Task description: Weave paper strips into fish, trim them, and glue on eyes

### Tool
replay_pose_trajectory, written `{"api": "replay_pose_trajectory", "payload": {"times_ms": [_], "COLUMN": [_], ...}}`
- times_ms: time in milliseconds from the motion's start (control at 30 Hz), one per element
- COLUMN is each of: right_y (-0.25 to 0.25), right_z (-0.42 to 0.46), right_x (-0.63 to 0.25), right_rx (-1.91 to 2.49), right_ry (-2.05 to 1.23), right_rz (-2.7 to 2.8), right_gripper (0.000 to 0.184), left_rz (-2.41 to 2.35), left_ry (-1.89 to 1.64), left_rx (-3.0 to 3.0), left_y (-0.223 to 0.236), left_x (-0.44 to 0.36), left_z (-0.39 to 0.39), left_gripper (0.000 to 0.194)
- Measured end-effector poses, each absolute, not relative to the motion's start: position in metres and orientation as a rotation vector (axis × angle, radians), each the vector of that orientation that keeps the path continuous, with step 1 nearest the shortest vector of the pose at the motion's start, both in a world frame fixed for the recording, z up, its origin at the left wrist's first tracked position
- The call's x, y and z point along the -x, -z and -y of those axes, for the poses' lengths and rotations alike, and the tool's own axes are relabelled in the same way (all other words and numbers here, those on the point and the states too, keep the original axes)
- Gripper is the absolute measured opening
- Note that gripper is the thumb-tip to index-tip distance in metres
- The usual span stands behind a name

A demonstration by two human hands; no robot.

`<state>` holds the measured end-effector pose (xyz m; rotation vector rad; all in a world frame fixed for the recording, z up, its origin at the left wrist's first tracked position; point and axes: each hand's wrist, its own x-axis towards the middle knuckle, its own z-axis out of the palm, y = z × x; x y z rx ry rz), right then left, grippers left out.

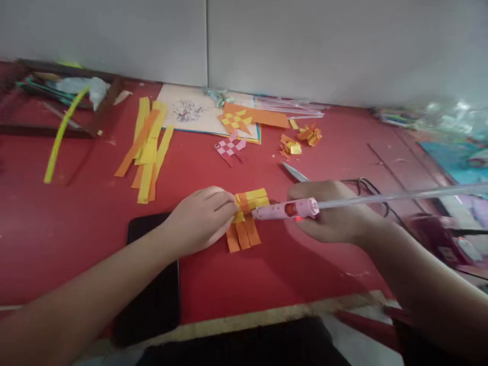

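My right hand (337, 218) is wrapped round a small pink hot glue gun (276, 211), and a long clear glue stick (389, 197) sticks out of its back end. The gun's nozzle is at a woven piece of orange and yellow paper strips (244, 236); I cannot tell whether it touches. With closed fingers my left hand (204, 216) pinches the left side of this woven piece, hiding part of it. Beyond the hands lie a pink checkered paper fish (229, 147) and a yellow and orange woven fish (235, 121).
Yellow and orange paper strips (147, 152) lie at the left, behind a black phone (154, 290). A pointed blade (295, 172) lies by my right hand. A dark cable (368, 190) runs to the right. Clear glue sticks (293, 107) and a wooden tray (109, 104) are near the wall.
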<state>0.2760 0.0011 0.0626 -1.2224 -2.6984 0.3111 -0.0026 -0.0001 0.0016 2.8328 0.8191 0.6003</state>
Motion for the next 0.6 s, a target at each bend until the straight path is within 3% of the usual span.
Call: {"api": "replay_pose_trajectory", "payload": {"times_ms": [600], "right_y": [-0.097], "right_z": [-0.008], "right_x": [-0.249], "right_rx": [1.293], "right_ry": [-0.151], "right_rz": [2.896], "right_gripper": [0.021], "left_rz": [-0.836], "left_ry": [-0.576], "left_rx": [-2.791], "left_y": [-0.005], "left_x": [0.003], "left_z": [0.001], "left_gripper": [0.017]}}
